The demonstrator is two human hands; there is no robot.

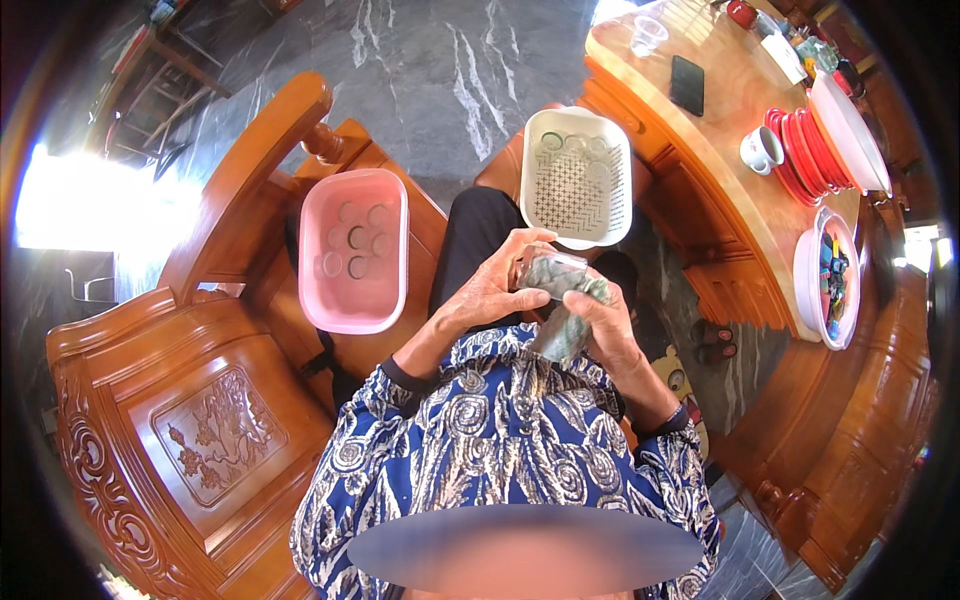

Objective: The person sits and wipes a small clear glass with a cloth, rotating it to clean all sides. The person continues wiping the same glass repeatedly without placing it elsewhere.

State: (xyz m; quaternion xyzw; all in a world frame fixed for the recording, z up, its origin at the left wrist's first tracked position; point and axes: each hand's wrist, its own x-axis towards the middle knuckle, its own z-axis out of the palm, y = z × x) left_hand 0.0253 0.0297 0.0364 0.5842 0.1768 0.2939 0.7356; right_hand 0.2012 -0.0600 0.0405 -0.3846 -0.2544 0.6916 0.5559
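Observation:
In front of my chest, my left hand (488, 286) is wrapped round a clear drinking glass (551, 279), thumb on the near side and fingers on the far side. My right hand (610, 322) grips a grey-green cloth (566, 336) at the glass's right end. Part of the cloth shows through the glass, and a loose end hangs toward my lap. Beyond my hands stands a white slotted basket (619, 180) with several clear glasses (552, 143) at its far end. A pink basin (311, 250) to the left holds several upright glasses (357, 267).
A carved wooden seat (190, 410) is at the left. The wooden table (650, 85) at right carries a phone (687, 85), a white mug (761, 150), red-rimmed dishes (800, 158) and a pale basin of small items (808, 270). Grey marble floor (420, 80) lies beyond.

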